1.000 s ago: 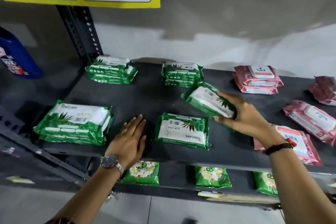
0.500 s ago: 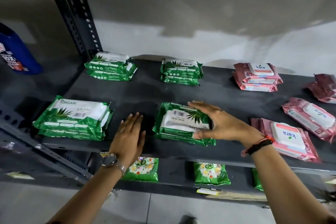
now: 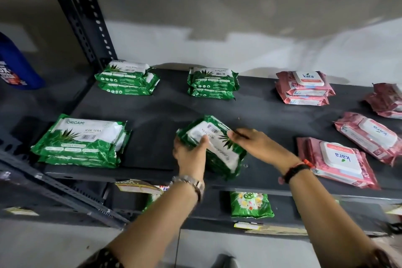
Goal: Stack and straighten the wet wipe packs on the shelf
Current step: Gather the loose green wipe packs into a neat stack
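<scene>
step: squaring up the front-middle green stack [image 3: 214, 148], judged from both hands on it
left hand [image 3: 191, 151]: clamped on the stack's near-left corner, thumb over the top pack, fingers wrapped round the left edge; grasping, not flat
right hand [image 3: 255, 144]: fingertips pinching the top pack's far-right edge, near the barcode; palm clear of the shelf [image 3: 156, 113]
stack vs hands: sits between the two hands, touching both; left hand at its near-left, right hand at its far-right, so they hold opposite corners
long axis: runs diagonal, from far-left to near-right, w/ the near end poking toward the shelf's front lip; skewed vs the shelf edge
ref for straight: front-left green stack [image 3: 81, 140], well left of the left hand, lies w/ long axis along the shelf edge; same for back green stacks [image 3: 128, 80], beyond both hands
coming move, my guess: a turn of the stack so its axis goes parallel to the front lip; right hand draws its corner back-right, left hand steers the near corner in
nearer hand: both on it equally; neither needs to reach
layers: looks like two packs, top one slightly off the lower; can't tell exact overlap under the hands
pink packs [image 3: 339, 162]: just right of the right wrist, some lying askew and upside down; prob still to do
risk: near end close to the lip, could slip off if pushed fwd
</scene>
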Available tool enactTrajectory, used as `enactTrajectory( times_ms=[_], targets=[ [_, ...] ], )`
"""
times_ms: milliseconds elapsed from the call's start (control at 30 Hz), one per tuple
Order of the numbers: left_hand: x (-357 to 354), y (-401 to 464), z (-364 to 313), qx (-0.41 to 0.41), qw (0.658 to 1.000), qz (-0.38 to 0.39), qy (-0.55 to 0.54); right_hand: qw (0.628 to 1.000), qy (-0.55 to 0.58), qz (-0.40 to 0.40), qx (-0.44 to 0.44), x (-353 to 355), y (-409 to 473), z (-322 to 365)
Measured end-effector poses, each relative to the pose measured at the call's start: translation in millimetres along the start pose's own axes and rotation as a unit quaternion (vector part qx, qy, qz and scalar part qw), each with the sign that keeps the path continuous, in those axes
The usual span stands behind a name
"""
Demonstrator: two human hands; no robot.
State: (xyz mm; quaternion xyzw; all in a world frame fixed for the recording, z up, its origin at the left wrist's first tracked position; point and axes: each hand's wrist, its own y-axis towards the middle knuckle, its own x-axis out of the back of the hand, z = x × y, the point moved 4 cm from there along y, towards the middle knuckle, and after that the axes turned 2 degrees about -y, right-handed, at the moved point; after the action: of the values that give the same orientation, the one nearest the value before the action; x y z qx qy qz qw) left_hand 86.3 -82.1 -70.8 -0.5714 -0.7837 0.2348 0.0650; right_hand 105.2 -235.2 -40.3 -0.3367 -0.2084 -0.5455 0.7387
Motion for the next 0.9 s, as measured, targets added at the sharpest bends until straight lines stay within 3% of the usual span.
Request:
enactTrajectory(
  times_ms=[100, 267, 367, 467, 633, 700, 800, 900],
  targets=[
    [-1.0, 23.2, -17.1, -0.012, 0.989, 0.114, 0.097, 0.999, -0.02, -0.044, -0.019, -11.5, -12.3, -2.4],
    [3.5, 21.7, -18.4, -0.001, 0.968, 0.173, 0.181, 0.994, 0.033, -0.108, -0.005, 7.7, 14.9, -7.1],
    [2.2, 16.2, -2.8, -0.012, 0.958, 0.179, 0.224, 0.994, 0.103, -0.039, 0.02, 8.7, 34.5, -1.4],
    [-0.8, 22.1, -3.6, -0.036, 0.954, 0.195, 0.226, 0.996, 0.086, 0.004, 0.032, 1.1, 41.1, 2.2],
    [-1.1, 42.8, -30.5, -0.049, 0.906, 0.257, 0.332, 0.991, 0.028, -0.131, -0.024, -1.4, 20.5, -12.3],
    [0.8, 43.6, -42.8, -0.134, 0.9, 0.202, 0.362, 0.987, 0.021, -0.144, -0.07, -4.9, 9.1, -19.0],
    [16.8, 31.6, -45.5, -0.219, 0.935, 0.022, 0.278, 0.987, 0.016, -0.141, -0.074, -0.5, 7.8, -16.8],
    [26.6, 14.2, -20.5, -0.119, 0.987, -0.05, 0.1, 0.995, 0.019, -0.097, -0.032, 6.4, 19.8, -9.2]
  ],
)
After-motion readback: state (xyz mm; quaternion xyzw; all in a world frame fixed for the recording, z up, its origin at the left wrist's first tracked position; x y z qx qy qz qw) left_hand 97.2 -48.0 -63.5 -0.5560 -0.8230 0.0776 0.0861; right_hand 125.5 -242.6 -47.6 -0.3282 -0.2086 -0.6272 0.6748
